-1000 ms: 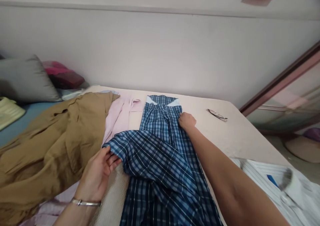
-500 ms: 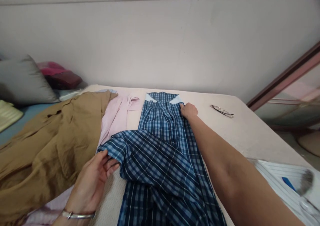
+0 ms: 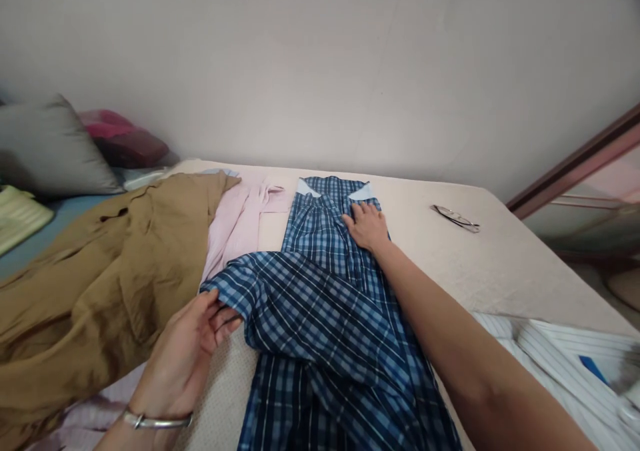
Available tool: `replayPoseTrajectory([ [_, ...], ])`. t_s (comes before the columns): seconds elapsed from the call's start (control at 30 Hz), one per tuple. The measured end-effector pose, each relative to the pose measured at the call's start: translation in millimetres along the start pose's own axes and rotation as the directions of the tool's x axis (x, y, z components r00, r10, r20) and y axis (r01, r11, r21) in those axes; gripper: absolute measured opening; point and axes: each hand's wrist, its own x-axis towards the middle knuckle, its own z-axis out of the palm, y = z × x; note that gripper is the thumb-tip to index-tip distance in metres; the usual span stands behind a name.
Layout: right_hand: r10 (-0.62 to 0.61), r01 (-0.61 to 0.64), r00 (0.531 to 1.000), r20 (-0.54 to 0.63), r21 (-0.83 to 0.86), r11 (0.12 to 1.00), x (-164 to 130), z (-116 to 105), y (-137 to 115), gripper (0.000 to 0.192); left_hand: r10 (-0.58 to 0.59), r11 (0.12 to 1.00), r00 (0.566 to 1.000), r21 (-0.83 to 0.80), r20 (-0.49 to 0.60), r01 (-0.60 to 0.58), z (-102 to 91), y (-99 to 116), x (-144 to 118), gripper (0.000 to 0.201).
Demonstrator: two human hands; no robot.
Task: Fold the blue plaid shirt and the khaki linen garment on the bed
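Observation:
A blue plaid shirt (image 3: 325, 311) lies lengthwise in front of me, partly folded, its collar end with two pale patches towards the wall. One sleeve crosses over the body to the left. My left hand (image 3: 200, 331), with a metal bangle on the wrist, pinches the end of that sleeve between thumb and fingers. My right hand (image 3: 367, 226) rests flat on the shirt's upper right part, just below the pale patch, fingers spread.
To the left lie a brown garment (image 3: 135, 258) and a pink garment (image 3: 240, 218). A grey cushion (image 3: 55, 148) stands behind them. Eyeglasses (image 3: 455, 218) lie on the cream bed cover (image 3: 425, 264). A striped white garment (image 3: 550, 358) lies at the lower right.
My right hand has moved from the shirt's right edge inward onto its upper part, and its fingers have spread flat. My left hand keeps the sleeve end. The view has tilted down slightly.

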Motion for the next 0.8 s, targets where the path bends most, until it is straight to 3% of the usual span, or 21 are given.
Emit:
replayPoseTrajectory([
  [0.13, 0.067, -0.08, 0.985, 0.161, 0.074, 0.994, 8.7, 5.1, -5.5, 0.07, 0.018, 1.0, 1.0, 0.014, 0.008, -0.018, 3.2, -0.3, -1.3, 0.013],
  [0.27, -0.005, -0.025, 0.98, 0.199, 0.149, 0.989, 11.8, -20.6, 5.9, 0.06, 0.028, 0.999, 1.0, 0.022, 0.013, -0.028, 0.8, 1.9, 1.7, 0.012],
  [0.4, -0.067, 0.053, 0.993, 0.102, 0.128, 0.99, -48.2, -40.7, 29.8, 0.059, 0.028, 1.0, 0.999, 0.007, 0.03, -0.029, -0.9, 5.4, 1.0, 0.011],
  [0.47, -0.116, 0.115, 0.993, 0.023, 0.051, 0.992, -93.8, -37.3, 39.3, 0.061, 0.027, 1.0, 0.999, -0.008, 0.037, -0.026, -0.2, 6.6, -0.3, 0.01],
  [0.57, -0.169, 0.172, 0.983, 0.076, -0.04, 0.984, -147.0, -23.3, 43.1, 0.067, 0.033, 0.999, 0.999, -0.032, 0.034, -0.032, 1.2, 7.7, -0.6, 0.008],
  [0.67, -0.164, 0.172, 0.978, 0.131, -0.052, 0.984, -161.5, -19.8, 40.1, 0.069, 0.045, 0.999, 0.998, -0.032, 0.032, -0.044, 0.8, 9.1, 2.2, 0.008],
  [0.8, -0.175, 0.168, 0.955, 0.24, 0.052, 0.984, -162.5, -49.7, 42.2, 0.062, 0.027, 0.999, 0.998, -0.028, 0.054, -0.025, -0.3, 13.0, 6.0, 0.006],
])
